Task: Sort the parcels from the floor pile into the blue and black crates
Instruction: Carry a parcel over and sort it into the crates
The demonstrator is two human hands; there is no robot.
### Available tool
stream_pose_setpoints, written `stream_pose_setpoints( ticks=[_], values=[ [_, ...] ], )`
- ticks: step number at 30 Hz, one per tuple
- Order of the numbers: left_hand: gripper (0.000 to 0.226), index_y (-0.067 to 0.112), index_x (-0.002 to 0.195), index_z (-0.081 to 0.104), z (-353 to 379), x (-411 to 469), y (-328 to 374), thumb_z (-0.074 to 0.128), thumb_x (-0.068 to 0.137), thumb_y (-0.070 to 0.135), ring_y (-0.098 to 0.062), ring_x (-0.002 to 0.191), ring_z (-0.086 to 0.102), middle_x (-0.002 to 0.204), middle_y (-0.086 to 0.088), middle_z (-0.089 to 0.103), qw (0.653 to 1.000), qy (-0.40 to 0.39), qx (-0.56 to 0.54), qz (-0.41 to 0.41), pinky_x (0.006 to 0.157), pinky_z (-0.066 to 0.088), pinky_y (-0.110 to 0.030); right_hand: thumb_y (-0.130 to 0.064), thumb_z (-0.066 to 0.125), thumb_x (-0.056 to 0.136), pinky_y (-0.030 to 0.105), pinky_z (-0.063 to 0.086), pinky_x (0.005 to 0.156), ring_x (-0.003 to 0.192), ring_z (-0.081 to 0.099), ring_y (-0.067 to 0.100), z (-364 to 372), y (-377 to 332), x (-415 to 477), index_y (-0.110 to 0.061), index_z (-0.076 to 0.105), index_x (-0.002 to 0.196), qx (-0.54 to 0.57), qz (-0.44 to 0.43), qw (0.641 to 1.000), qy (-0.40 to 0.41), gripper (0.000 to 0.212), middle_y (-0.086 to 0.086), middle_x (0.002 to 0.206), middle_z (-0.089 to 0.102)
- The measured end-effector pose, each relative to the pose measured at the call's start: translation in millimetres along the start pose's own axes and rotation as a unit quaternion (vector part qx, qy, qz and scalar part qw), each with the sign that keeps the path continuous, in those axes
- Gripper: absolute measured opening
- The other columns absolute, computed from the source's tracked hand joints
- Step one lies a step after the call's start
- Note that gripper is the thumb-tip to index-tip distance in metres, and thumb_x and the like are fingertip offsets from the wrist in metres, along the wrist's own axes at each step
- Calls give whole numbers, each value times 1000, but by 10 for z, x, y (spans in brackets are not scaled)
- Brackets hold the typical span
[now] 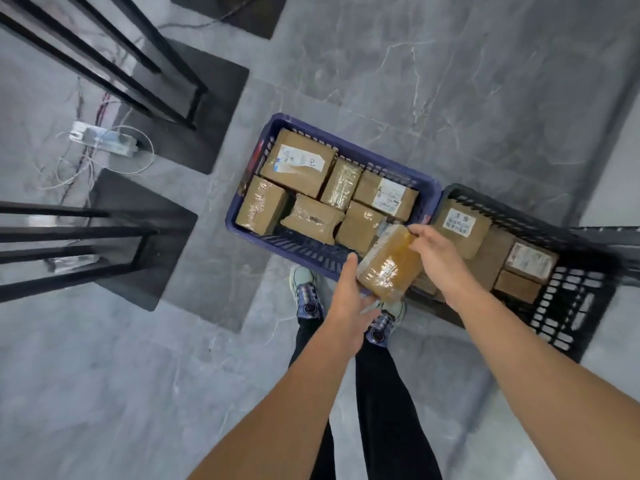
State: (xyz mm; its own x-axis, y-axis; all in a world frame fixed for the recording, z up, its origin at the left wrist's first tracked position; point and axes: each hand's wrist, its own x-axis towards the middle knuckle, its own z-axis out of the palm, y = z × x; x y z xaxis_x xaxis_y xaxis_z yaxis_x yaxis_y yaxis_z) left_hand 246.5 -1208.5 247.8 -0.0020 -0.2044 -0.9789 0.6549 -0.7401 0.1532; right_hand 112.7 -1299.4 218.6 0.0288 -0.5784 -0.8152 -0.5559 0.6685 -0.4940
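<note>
Right over the spot where the two crates meet, a small parcel (389,265) is up in the air, tilted, with its far end higher. It's a brownish-orange lump wrapped all over in shiny clear tape, kinda crinkly. The right hand (438,261) has the far top end, fingers (414,233) curled over the edge and pinching it. The left hand (346,299) is at the near lower end, thumb sticking up along the side and fingers (369,303) spread pretty flat underneath, though they're blurry. Just behind it sits the blue crate (346,142), packed with taped brown boxes (298,164), and touching its right side is the black crate (571,299) with a few more. Both crates sit on the grey marble floor (485,98), shoes (306,296) right at the blue crate's near wall.
</note>
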Motion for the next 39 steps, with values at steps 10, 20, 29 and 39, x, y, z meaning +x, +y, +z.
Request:
stream_pose_setpoints(
  ticks=[10,20,29,39],
  values=[
    [74,19,153,43,60,1437,62,46,98,69,-23,112,63,119,-3,61,996,-5,-26,-88,107,48,-43,-25,42,106,41,38,113,131,49,20,356,386,1323,-32,59,141,-108,20,994,7,40,-3,143,56],
    [78,16,154,42,80,2164,100,49,97,68,-32,128,56,131,-9,58,992,-4,-58,-114,111,46,-45,-31,38,109,34,35,99,134,48,31,393,498,1896,-30,45,152,-228,32,973,-23,44,10,150,52],
    [79,13,156,38,195,2505,-21,53,97,64,-33,142,44,144,-14,54,982,9,-145,-124,121,34,-44,-25,44,102,54,37,113,121,56,40,465,580,2128,-9,61,129,-368,-48,928,-21,35,18,124,64],
    [80,14,159,31,185,2813,-82,54,98,60,-35,145,39,154,-17,42,974,28,-200,-100,122,32,-44,-25,49,102,45,39,115,145,42,36,516,818,2010,-2,63,133,-459,-82,885,-14,41,15,162,42]
  ],
)
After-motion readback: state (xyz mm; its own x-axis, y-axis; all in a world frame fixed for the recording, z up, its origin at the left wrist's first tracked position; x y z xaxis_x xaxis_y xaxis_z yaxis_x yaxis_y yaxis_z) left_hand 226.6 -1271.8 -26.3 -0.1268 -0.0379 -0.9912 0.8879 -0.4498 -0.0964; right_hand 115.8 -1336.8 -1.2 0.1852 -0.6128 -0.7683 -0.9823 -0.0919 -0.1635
